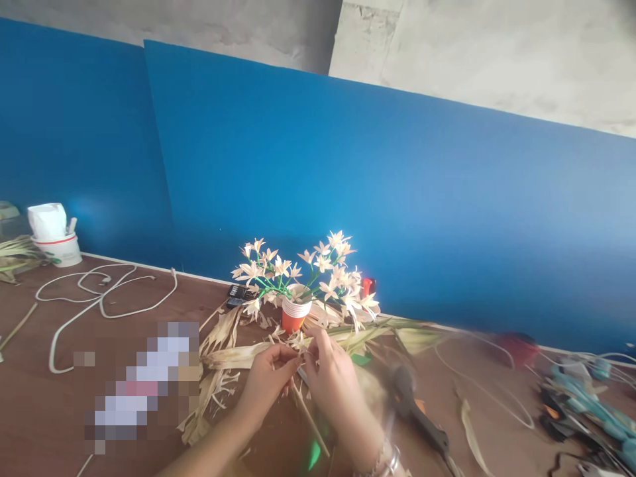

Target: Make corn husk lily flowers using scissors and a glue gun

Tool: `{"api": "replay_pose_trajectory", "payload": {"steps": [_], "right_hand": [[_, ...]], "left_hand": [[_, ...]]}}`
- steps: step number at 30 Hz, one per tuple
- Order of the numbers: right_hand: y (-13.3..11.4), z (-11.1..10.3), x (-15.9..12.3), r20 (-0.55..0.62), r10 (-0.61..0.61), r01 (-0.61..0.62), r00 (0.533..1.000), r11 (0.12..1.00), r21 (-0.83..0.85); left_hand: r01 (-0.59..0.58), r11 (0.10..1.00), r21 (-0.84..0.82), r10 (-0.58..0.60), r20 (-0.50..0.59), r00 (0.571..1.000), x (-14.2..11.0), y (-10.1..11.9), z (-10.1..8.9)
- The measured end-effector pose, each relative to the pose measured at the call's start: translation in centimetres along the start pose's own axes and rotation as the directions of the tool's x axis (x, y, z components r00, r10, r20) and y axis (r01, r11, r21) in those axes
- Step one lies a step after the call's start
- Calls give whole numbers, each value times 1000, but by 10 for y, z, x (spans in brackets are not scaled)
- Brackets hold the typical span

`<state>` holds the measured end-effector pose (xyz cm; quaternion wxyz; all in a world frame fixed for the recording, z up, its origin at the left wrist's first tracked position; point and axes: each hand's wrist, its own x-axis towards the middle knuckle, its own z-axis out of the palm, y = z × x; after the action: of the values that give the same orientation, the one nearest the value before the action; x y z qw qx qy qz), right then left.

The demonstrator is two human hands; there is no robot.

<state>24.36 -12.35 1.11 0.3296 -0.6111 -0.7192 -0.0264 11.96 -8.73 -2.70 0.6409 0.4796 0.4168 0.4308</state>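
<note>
My left hand (271, 381) and my right hand (330, 371) meet at the middle of the table, fingertips pinched together. Between them shows a small pale corn husk piece (299, 340), petal-like in form; its lower part is hidden by my fingers. A thin stick (311, 417) slants down below the hands; whether they touch it I cannot tell. Just beyond stands an orange and white paper cup (294, 317) with green-stemmed husk flowers (281, 267) spreading out of it. Dry husks (238, 358) and scraps lie around and under the hands.
A black glue gun (420, 414) lies right of my right hand. Scissors and teal items (591, 404) are at the far right. A white cable (99, 295) loops on the left, near a white tub (58, 250). A blue panel (372, 192) stands behind the table.
</note>
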Motion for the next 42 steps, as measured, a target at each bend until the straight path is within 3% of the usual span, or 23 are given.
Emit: {"api": "replay_pose_trajectory", "payload": {"steps": [17,29,42], "right_hand": [[-4,-4,0,20,-17,17,1000,1000,-3],[-7,-5,0,31,-24,25,999,999,-38],[-7,-4,-1,40,-20,22,999,999,-49]], "left_hand": [[-28,992,125,31,-24,999,-2,2,0],[-158,968,197,164,-17,986,-1,1,-2],[-221,947,233,235,-30,972,0,-2,-3]]}}
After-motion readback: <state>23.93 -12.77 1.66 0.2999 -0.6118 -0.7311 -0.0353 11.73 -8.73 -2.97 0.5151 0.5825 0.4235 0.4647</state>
